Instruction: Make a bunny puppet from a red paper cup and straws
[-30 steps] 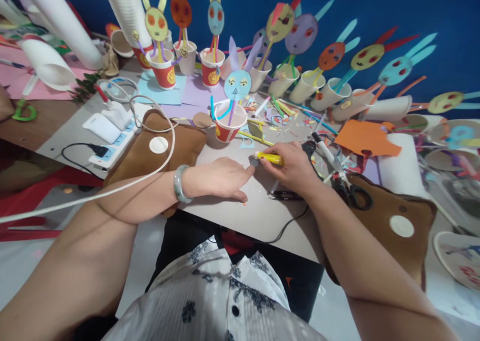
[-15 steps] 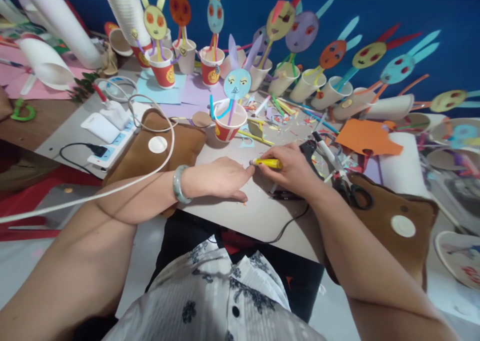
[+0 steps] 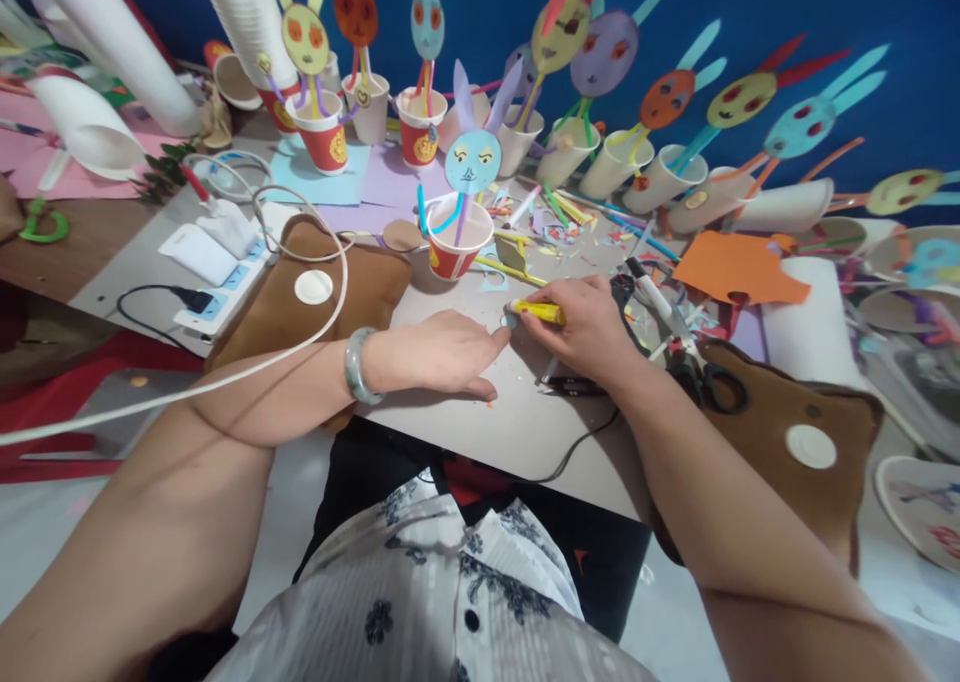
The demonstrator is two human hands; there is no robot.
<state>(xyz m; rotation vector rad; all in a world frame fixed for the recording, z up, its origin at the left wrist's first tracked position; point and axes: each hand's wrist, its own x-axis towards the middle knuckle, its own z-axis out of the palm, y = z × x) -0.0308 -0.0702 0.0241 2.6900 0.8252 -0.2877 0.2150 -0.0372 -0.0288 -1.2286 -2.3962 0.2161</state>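
My right hand [image 3: 596, 332] grips a short, thick yellow tube [image 3: 540, 311]; whether it is a marker or a glue stick I cannot tell. Its pale tip points left, just above a small light blue paper piece [image 3: 507, 320]. My left hand [image 3: 442, 354] lies flat on the table, index finger stretched to that paper's edge and thumb apart. Beyond both hands stands a red and white paper cup [image 3: 452, 260], with a light blue rabbit face [image 3: 472, 162] with purple ears on a purple stem rising from it. A light blue stem sticks out at its left.
Several more rabbit-faced cups line the blue wall, like a red one [image 3: 328, 147]. Paper scraps [image 3: 562, 227] litter the table behind my hands. Black scissors [image 3: 724, 387] lie right, by a brown cushion [image 3: 780, 462]. A white cable [image 3: 315, 337] crosses above my left forearm.
My right hand has lifted the yellow tube slightly up and away from my left fingertip. The small light blue piece now shows beneath its tip. My left hand has stayed put.
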